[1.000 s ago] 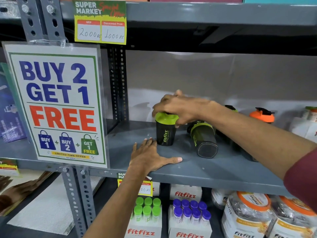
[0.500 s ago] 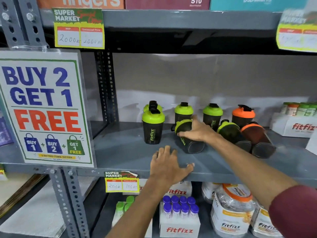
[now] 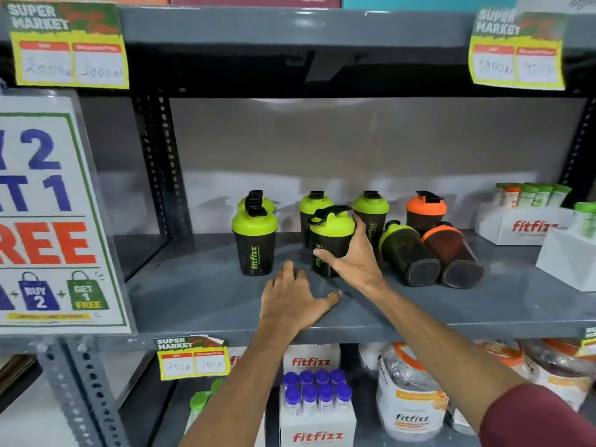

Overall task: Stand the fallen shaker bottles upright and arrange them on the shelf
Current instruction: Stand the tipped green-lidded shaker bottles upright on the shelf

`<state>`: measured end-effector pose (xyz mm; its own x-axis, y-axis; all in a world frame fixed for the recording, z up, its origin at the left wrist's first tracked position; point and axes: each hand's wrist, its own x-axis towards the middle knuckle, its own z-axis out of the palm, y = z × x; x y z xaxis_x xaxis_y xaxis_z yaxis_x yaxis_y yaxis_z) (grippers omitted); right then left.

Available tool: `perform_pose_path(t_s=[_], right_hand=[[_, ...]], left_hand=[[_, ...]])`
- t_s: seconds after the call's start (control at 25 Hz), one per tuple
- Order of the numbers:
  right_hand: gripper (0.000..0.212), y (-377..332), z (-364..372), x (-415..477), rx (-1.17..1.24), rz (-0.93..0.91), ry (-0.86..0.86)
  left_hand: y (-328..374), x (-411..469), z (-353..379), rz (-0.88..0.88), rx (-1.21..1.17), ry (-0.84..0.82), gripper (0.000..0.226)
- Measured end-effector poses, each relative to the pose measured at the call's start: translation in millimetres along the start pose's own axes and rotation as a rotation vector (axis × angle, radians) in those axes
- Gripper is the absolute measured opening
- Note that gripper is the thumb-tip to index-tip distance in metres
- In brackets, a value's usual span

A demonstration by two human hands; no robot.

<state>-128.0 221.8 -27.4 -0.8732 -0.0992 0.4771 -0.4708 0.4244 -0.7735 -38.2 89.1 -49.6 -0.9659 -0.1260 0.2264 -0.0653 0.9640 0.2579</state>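
Premises: retail shop, supermarket aisle. Evidence: grey slotted-angle steel shelf (image 3: pixel 419 304) stocked with identical goods in rows. Yellow "SUPER MARKET" price tags (image 3: pixel 69 46) fixed to the shelf edges carry two handwritten prices each; a further tag (image 3: pixel 517 50) sits at upper right. A laminated promotional poster (image 3: pixel 54 214) shows shopping bags and the word "FREE". Branded "fitfizz" shaker bottles (image 3: pixel 254 243), boxed purple-capped tubes (image 3: pixel 317 390) and large tubs (image 3: pixel 411 395) fill the tiers.

Promo sign (image 3: pixel 48 214) at left; price tags (image 3: pixel 69 46) (image 3: pixel 517 51) on upper rail; purple-capped bottles (image 3: pixel 317 390) in fitfizz box, jars (image 3: pixel 411 395) below; white boxes (image 3: pixel 522 225) at right.
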Motion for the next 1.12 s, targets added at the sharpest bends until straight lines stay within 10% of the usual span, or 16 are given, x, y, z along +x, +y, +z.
perform_pose_path(t_s=[0.56, 1.12], right_hand=[[0.083, 12, 4, -3, 0.028, 0.204, -0.078], [0.093, 6, -3, -16, -0.069, 0.16, -0.145]], left_hand=[[-1, 1, 4, 0.006, -0.01, 0.019, 0.091], [-2, -3, 0, 0.005, -0.018, 0.015, 0.089]])
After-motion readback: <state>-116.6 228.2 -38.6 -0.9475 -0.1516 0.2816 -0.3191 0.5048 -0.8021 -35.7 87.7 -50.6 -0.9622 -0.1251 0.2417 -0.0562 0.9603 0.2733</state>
